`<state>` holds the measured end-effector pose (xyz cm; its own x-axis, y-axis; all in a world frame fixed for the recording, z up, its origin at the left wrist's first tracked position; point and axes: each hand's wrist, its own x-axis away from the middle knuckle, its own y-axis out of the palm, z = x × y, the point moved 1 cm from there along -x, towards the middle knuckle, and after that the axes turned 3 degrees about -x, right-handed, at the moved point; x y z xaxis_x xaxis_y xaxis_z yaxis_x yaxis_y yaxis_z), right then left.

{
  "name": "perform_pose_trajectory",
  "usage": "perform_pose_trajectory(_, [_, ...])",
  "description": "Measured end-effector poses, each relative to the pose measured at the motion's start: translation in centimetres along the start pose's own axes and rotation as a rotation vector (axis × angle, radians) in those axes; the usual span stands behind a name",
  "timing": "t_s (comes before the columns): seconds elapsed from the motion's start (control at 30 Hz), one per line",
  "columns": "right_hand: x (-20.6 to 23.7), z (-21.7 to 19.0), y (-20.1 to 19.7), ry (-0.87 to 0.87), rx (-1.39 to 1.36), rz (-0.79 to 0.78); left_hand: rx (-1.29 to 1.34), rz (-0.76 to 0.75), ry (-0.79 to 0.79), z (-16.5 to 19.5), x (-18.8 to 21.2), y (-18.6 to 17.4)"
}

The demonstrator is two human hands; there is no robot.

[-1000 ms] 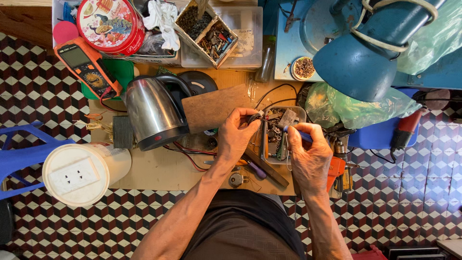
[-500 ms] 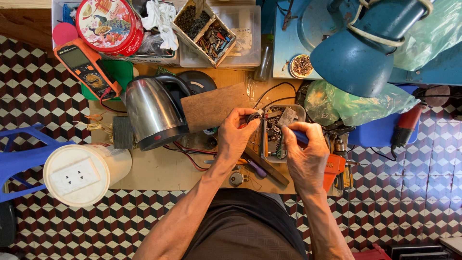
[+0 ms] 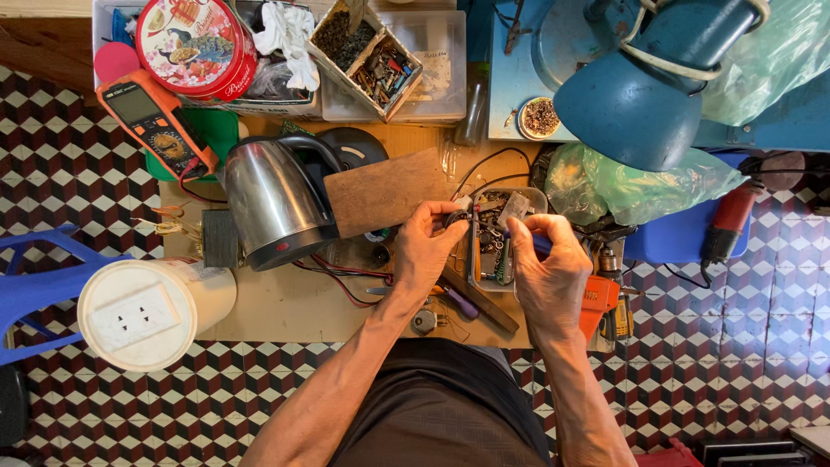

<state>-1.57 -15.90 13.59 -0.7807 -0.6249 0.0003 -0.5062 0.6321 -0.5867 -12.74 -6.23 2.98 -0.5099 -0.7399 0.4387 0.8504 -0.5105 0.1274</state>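
My left hand (image 3: pixel 430 249) pinches a small dark part (image 3: pixel 456 217) between thumb and fingers, just left of a clear plastic tray (image 3: pixel 485 278) full of small electronic bits. My right hand (image 3: pixel 546 270) grips a blue-handled tool (image 3: pixel 539 246) whose tip points toward that small part over the tray. Both hands hover above a low wooden work board (image 3: pixel 285 303). A steel electric kettle (image 3: pixel 274 202) lies beside my left hand, next to a brown wooden panel (image 3: pixel 386 190).
An orange multimeter (image 3: pixel 156 123), a round red tin (image 3: pixel 195 43) and a divided parts box (image 3: pixel 367 54) sit at the back. A blue lamp shade (image 3: pixel 638 102) hangs at the right above a green plastic bag (image 3: pixel 629 183). A white socket reel (image 3: pixel 143 311) and blue stool (image 3: pixel 35 281) stand left.
Both hands stay over the tray; my right hand has shifted slightly, bringing the blue-handled tool a little closer to the part in my left fingers.
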Motion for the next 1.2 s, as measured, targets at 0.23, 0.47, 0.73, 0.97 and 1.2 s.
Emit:
perform_pose_trajectory(0.23, [0.1,-0.1,-0.6,-0.32,-0.054,-0.077,0.117,0.015,-0.031,-0.5,0.0,0.0])
perform_pose_trajectory(0.47, [0.3,0.2,0.3,-0.103,0.071,-0.015,0.116,0.014,-0.059,-0.5,0.2,-0.1])
perform_pose_trajectory(0.73, [-0.2,-0.7,-1.0,-0.298,-0.039,-0.143,0.089,0.029,-0.029,-0.2,-0.1,-0.6])
perform_pose_trajectory(0.97, [0.1,1.1,-0.3,0.352,-0.202,-0.166,-0.061,0.033,0.059,0.6,0.1,-0.6])
perform_pose_trajectory(1.2, [0.1,0.3,-0.1,-0.229,-0.131,-0.102,-0.059,0.053,0.081,1.5,-1.1,-0.5])
